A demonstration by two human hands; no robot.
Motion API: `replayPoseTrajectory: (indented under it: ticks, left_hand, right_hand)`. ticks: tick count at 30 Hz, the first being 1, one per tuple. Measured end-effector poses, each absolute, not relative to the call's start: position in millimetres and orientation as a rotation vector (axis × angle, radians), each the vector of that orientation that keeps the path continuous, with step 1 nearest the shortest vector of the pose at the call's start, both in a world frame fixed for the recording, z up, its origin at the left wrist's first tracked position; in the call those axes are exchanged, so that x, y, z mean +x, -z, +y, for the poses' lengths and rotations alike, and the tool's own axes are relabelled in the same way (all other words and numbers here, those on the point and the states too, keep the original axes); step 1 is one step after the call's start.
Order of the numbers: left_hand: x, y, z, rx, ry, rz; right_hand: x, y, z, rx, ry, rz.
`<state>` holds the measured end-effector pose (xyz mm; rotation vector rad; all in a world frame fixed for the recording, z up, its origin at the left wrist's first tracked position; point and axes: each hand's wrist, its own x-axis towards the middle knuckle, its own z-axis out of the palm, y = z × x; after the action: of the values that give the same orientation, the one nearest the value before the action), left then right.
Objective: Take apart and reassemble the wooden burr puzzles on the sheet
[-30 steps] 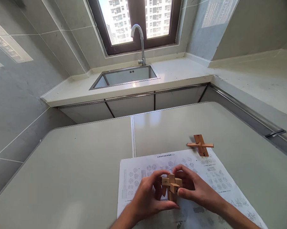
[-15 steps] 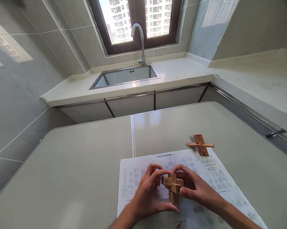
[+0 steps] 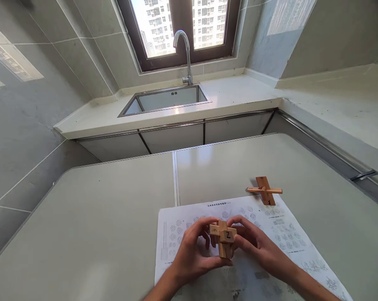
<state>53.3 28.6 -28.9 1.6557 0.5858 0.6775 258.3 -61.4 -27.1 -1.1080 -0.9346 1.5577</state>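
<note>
A wooden interlocking burr puzzle (image 3: 222,236) is held between my two hands above a printed diagram sheet (image 3: 173,221). Its crossed blocks bear handwritten marks, and a "2" shows on the block end facing me. My left hand (image 3: 193,251) grips it from the left, fingers at the top and thumb beneath the bottom. On the other side, my right hand (image 3: 258,244) pinches it, thumb at the front right and fingers behind. Some fingertips are hidden by the puzzle.
Another wooden puzzle (image 3: 263,190), made of crossed flat pieces, lies at the sheet's upper right edge. The pale table (image 3: 113,225) has a white seam strip (image 3: 175,179). Beyond it are a counter (image 3: 232,92), a sink (image 3: 163,109) and a tap (image 3: 188,54).
The burr puzzle has turned so the "2" faces me, and has shifted slightly left and up. My left thumb has come in under it. The other puzzle has stayed in place.
</note>
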Motion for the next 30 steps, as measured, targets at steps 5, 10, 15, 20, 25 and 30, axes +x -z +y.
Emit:
replayPoseTrajectory:
  ticks: [5, 10, 15, 20, 25, 30]
  left_hand:
    - [55, 25, 29, 1.620, -0.692, 0.598]
    - [53, 25, 29, 1.646, -0.686, 0.613]
    - [52, 25, 29, 1.705, -0.707, 0.592]
    - [52, 28, 29, 1.659, -0.668, 0.607]
    - [52, 28, 28, 1.570, -0.624, 0.692]
    - [52, 27, 28, 1.579, -0.634, 0.687]
  right_hand:
    - [258, 28, -61, -1.153, -1.446, -1.063]
    - [259, 29, -60, -1.197, -1.397, -1.152]
    - [259, 28, -60, -1.167, -1.493, -1.095]
    - [259, 28, -60, -1.102, -1.624, -0.959]
    - [264, 35, -55, -0.995, -1.668, -0.632]
    - [274, 42, -50, -1.023, -1.575, -0.324]
